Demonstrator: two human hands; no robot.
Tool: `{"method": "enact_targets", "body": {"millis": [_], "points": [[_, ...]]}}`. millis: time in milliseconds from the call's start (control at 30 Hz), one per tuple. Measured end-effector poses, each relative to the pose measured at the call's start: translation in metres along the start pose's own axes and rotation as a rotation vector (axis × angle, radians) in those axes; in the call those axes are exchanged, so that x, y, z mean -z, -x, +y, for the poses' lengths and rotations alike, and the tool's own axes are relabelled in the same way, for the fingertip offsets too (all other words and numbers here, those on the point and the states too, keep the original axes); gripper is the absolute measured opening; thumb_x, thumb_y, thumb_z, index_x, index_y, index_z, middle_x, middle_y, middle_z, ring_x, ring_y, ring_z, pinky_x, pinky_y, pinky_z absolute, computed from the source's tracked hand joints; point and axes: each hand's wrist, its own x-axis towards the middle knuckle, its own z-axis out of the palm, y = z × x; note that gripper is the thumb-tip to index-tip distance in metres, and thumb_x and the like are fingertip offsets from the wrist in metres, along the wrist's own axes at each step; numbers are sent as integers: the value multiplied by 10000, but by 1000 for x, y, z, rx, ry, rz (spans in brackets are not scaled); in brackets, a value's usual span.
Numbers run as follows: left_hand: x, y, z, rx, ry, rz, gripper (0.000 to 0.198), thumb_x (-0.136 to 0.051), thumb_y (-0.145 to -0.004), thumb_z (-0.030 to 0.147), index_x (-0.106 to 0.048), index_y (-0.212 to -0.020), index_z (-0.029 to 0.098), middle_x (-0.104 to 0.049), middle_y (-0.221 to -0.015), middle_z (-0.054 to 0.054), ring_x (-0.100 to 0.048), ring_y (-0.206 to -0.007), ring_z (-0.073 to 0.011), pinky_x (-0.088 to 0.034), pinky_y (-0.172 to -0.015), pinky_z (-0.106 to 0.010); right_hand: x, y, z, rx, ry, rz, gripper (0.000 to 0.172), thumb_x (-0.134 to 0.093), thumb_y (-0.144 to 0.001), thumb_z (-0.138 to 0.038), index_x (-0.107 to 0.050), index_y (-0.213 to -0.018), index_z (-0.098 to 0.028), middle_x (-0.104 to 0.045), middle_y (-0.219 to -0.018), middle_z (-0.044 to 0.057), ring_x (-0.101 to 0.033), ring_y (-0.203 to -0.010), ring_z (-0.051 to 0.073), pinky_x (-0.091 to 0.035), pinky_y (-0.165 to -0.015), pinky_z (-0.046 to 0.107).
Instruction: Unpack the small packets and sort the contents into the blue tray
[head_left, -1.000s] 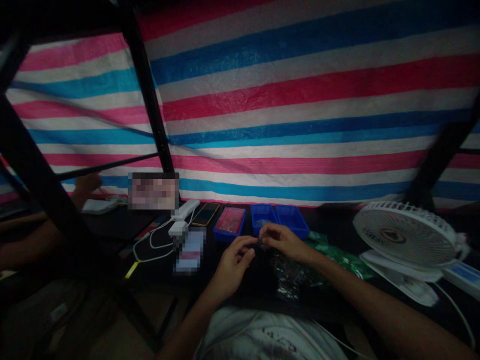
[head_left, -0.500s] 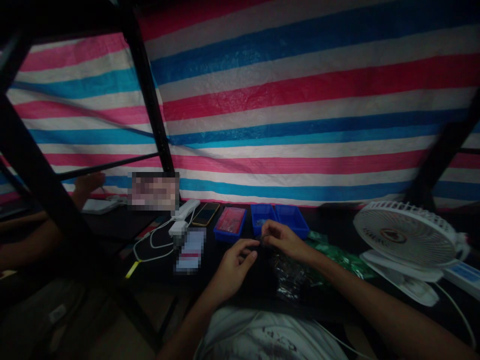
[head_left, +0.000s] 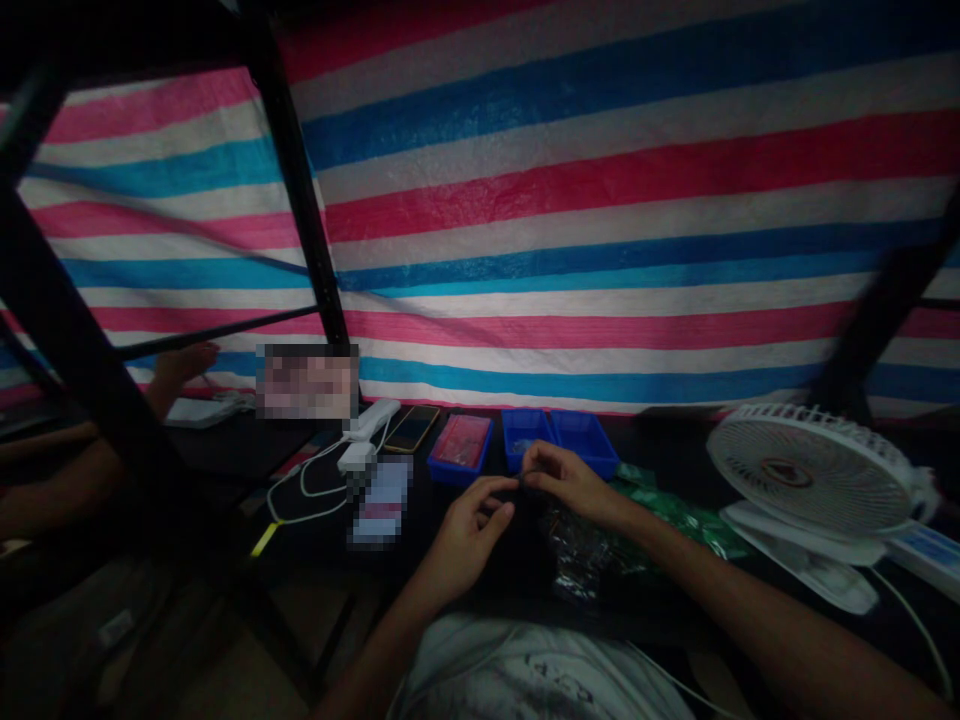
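Over the black table, my left hand [head_left: 474, 525] has its thumb and index finger apart, and its index fingertip comes up to the fingers of my right hand [head_left: 562, 480]. A small dark thing, too dim to name, is pinched in my right fingers. Just beyond them stand two joined blue bins [head_left: 581, 443], the left one with something small and pale in it. Beside these is a blue tray [head_left: 442, 472] holding a red piece and clear plastic. Clear plastic bags [head_left: 581, 560] lie below my right hand, and green plastic packaging [head_left: 694, 520] lies by that forearm.
A white fan [head_left: 802, 475] stands on the right. To the left are a phone [head_left: 412, 428], a white power strip [head_left: 375, 418] with cables, and a blurred-out paper [head_left: 381, 505]. Past a black frame post [head_left: 300, 190], another person's arm [head_left: 67, 490] shows. Striped sheeting [head_left: 585, 200] hangs behind.
My hands keep almost the same pose, with the right fingers shifting very slightly. At the far left, the other person's raised hand has moved a little to the right.
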Motion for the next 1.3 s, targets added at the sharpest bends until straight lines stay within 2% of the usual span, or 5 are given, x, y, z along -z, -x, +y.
{"method": "enact_targets", "body": {"millis": [167, 333, 667, 967, 1300], "points": [[0, 0, 2, 8, 0, -2, 324, -634, -934, 339, -691, -1233, 225, -682, -1144, -84, -613, -924, -185, -485, -739, -264, 0, 0, -1, -18, 3, 17, 250, -719, -864, -401, -594, -847, -186, -553, -804, -13, -509, -759, 158, -388, -700, 285], [0, 0, 3, 10, -1, -11, 322, -628, -939, 337, -690, -1236, 229, -671, -1208, -86, -617, -934, -183, -488, -747, -264, -2, 0, -5, -32, -39, 17, 185, -691, -866, -354, -612, -859, -186, -598, -828, -1, -547, -800, 171, -416, -744, 298], [0, 0, 1, -14, 1, -10, 318, -614, -952, 345, -697, -1244, 252, -620, -1338, -84, -622, -967, -184, -501, -777, -274, -1, 2, -8, -12, 4, 10, 167, -697, -868, -347, -645, -870, -189, -621, -848, 8, -561, -824, 183, -422, -761, 304], [0, -1, 4, -27, 31, 11, 319, -618, -951, 371, -716, -1233, 255, -608, -1353, -96, -638, -1043, -215, -525, -821, -298, 0, 1, -5, 17, 35, 2, 136, -675, -864, -323, -632, -855, -194, -607, -836, 10, -553, -823, 191, -420, -761, 308], [-2, -2, 8, -4, 88, 48, 319, -641, -926, 363, -722, -1201, 222, -608, -1327, -105, -646, -925, -180, -511, -686, -246, 0, 1, -7, 15, 90, 9, 218, -658, -909, -395, -635, -837, -191, -591, -821, 9, -539, -814, 186, -418, -756, 301]]}}
